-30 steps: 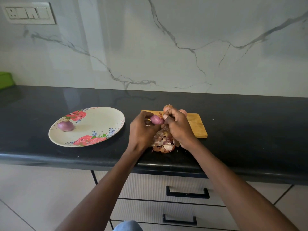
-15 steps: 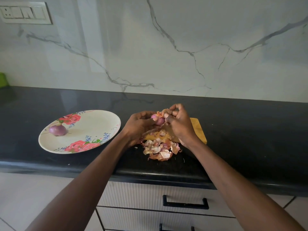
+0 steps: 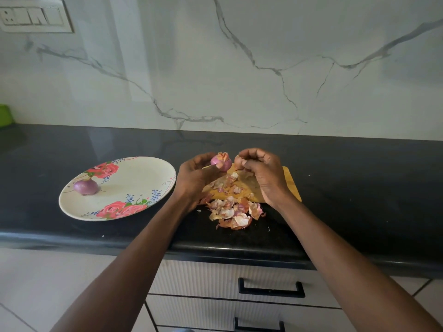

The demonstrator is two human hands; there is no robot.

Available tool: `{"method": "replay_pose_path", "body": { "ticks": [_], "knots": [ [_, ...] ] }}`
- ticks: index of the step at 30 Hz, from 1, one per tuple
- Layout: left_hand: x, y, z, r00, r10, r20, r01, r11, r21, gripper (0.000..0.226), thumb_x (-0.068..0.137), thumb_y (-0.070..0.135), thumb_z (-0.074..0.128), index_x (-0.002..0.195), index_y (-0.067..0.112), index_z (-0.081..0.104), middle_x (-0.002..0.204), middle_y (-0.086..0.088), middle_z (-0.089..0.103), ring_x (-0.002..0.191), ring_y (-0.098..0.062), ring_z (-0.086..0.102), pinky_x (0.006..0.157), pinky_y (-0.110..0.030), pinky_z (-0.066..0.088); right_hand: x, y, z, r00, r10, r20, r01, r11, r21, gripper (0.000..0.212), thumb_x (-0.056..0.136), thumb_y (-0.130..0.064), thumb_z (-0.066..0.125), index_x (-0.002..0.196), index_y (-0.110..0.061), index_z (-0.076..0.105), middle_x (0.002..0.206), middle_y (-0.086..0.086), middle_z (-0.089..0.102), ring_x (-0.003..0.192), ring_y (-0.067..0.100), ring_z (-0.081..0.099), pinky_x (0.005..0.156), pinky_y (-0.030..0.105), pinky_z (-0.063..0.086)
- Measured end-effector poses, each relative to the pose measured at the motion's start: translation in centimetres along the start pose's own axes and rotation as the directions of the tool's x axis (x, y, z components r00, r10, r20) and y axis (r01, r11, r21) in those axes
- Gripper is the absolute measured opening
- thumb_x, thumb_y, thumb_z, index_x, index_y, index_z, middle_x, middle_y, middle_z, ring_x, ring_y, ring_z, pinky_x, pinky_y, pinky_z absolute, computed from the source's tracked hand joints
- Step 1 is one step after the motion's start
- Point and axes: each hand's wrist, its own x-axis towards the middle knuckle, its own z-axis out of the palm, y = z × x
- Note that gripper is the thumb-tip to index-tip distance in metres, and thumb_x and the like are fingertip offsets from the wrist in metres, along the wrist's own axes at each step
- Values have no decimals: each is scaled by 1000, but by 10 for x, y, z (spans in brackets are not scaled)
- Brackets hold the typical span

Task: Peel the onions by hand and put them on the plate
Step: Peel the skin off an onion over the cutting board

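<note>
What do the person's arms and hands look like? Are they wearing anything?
Both arms are bare, with no sleeves in view. The left hand and the right hand wear no gloves, and I see no rings, watch or bracelets. The fingers are bare too, with short nails.

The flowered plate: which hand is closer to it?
Left. The left hand, holding an onion, is just beside the plate's right rim; the right hand is farther right, over the cutting board.
</note>
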Motion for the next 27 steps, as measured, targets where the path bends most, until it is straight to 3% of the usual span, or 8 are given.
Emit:
{"method": "replay_pose_path", "body": {
  "ticks": [4, 7, 12, 15, 18, 20, 23, 27],
  "knots": [
    [-2, -4, 1, 981, 190, -36, -171, 939, 297, 52, 75, 17, 86, 122, 8, 65, 107, -4, 74, 90, -10, 73, 71, -20, 57, -8, -3, 4, 995, -93, 28, 96, 989, -116, 10, 84, -16, 80, 93, -15, 77, 86, 0, 77, 88, 16, 73, 78, 31, 57],
    [0, -9, -1, 965, 261, -8, -230, 868, 440, 52, 75, 20, 87, 122, 12, 65, 109, 2, 73, 100, -12, 71, 85, -29, 59, -12, -3, 9, 990, -128, 54, 136, 977, -164, 15, 84, -9, 80, 97, -6, 75, 83, -2, 75, 76, 2, 72, 71, 19, 55],
    [-2, -13, -1, 958, 282, 45, -267, 833, 485, 51, 76, 23, 88, 120, 13, 64, 112, 1, 73, 102, -12, 70, 89, -33, 59, -9, 2, 11, 992, -125, 16, 125, 957, -262, 10, 86, -5, 76, 95, -9, 77, 87, -2, 74, 82, 6, 70, 74, 18, 53],
    [-2, -12, 2, 968, 247, 55, -246, 868, 432, 43, 80, 19, 84, 119, 16, 65, 111, 0, 73, 100, -13, 72, 86, -31, 60, -8, 4, 11, 993, -113, 23, 115, 950, -289, 8, 92, -5, 70, 92, -11, 75, 80, -7, 74, 79, -1, 69, 77, 20, 55],
    [-4, -9, 4, 983, 171, 69, -184, 934, 307, 45, 84, 12, 79, 125, 5, 64, 112, -7, 73, 98, -16, 73, 75, -25, 59, -5, 8, 11, 993, -118, 16, 116, 931, -347, 8, 94, -11, 68, 94, -12, 76, 88, -3, 75, 90, 12, 70, 88, 41, 58],
    [-5, -7, 3, 989, 121, 86, -139, 959, 249, 44, 85, 11, 76, 126, 3, 64, 112, -10, 73, 96, -20, 74, 77, -29, 61, -5, 9, 12, 994, -109, 20, 109, 925, -365, 9, 96, -14, 67, 94, -16, 75, 90, -1, 74, 92, 17, 69, 90, 48, 57],
    [-3, -7, 2, 993, 57, 102, -72, 986, 153, 35, 87, 8, 71, 122, 3, 65, 113, -14, 74, 102, -30, 72, 90, -41, 59, -6, 8, 10, 996, -87, 25, 90, 934, -345, 12, 98, -14, 63, 93, -19, 73, 87, 1, 72, 86, 17, 67, 86, 46, 58],
    [-3, 1, 1, 997, 6, 72, 2, 994, -114, 40, 78, 6, 72, 116, 3, 62, 114, -18, 72, 102, -31, 72, 85, -35, 61, -6, 5, 3, 1000, -7, -5, 5, 969, -247, 12, 100, -6, 58, 101, -7, 69, 85, 5, 69, 70, 6, 64, 64, 28, 55]
  ]
}}
